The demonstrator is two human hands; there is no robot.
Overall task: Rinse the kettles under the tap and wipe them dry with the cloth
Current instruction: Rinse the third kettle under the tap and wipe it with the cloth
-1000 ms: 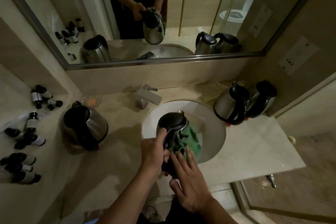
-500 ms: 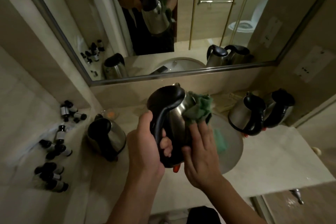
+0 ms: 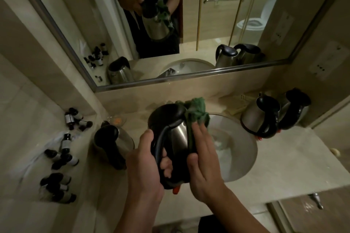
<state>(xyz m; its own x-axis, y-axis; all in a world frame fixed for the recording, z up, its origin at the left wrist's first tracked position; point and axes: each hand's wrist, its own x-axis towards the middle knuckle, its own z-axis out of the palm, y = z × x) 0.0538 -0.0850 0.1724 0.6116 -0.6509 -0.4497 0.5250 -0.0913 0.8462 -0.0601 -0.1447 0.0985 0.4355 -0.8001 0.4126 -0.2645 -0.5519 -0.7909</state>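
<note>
A steel kettle [image 3: 178, 134] with a black lid and handle is held up in front of me, above the near edge of the sink [image 3: 244, 149]. My left hand [image 3: 145, 164] grips its black handle. My right hand [image 3: 204, 161] presses a green cloth [image 3: 197, 113] against the kettle's right side with straight fingers; the cloth bunches over the lid. A second kettle [image 3: 111, 142] stands on the counter to the left. Two more kettles [image 3: 261, 117] [image 3: 295, 108] stand at the right of the sink. The tap is hidden behind the held kettle.
Several small dark bottles [image 3: 62, 157] lie on the left shelf and counter. A small glass dish [image 3: 116, 119] sits by the wall behind the left kettle. The mirror [image 3: 189, 24] spans the wall above. The counter's [image 3: 284, 166] front edge drops off at lower right.
The kettle came up out of the sink to chest height. The cloth moved from the kettle's lower side up to its lid and right flank, with my right hand following.
</note>
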